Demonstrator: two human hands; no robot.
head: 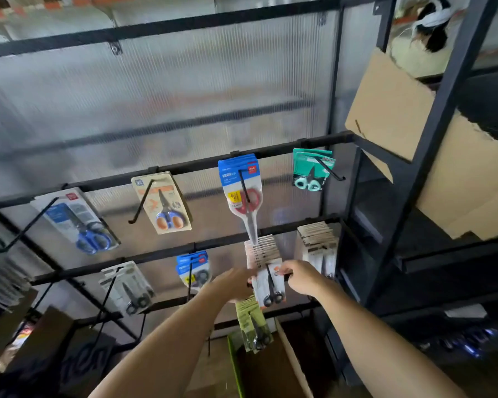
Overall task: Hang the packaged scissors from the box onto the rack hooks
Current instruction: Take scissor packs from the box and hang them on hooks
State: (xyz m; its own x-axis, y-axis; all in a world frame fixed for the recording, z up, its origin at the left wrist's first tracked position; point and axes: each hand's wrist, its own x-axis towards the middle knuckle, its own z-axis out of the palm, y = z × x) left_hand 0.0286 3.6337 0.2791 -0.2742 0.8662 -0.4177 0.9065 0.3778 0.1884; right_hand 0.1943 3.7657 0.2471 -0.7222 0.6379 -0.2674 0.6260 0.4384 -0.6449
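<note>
Pack in hand: you held one packaged pair of scissors (270, 285) — black handles, white-and-orange card — at the front of a full row of like packs (260, 249) on a lower hook of the rack (167, 168).
Why held so: both hands met at the top of the card, which I judged was to steady its hang-hole against the hook tip; the hole itself was too small to make out.
Left hand: your left hand (233, 282) sat at the pack's nine o'clock edge, fingers reaching behind the card. Whether they pinched it or only braced it, I could not tell.
Right hand: your right hand (298, 275) sat at the pack's three o'clock, fingers curled onto the card's upper corner, pinching it.
Pack versus hands: the card hung between the two hands, handles down toward six o'clock, touching both.
Row behind: the packs ran back toward twelve o'clock, crowded close — probably why the new one rode at the very front.
Box: the cardboard box (292, 360) stood open at six o'clock of the hands, below the forearms; its contents were too dark to read.
Neighbours: a green-carded bunch (250, 320) hung just under the held pack; a red-handled pair (246, 196) hung above at twelve o'clock.
Progress: most hooks carried stock already, so I judged the hanging well along.
</note>
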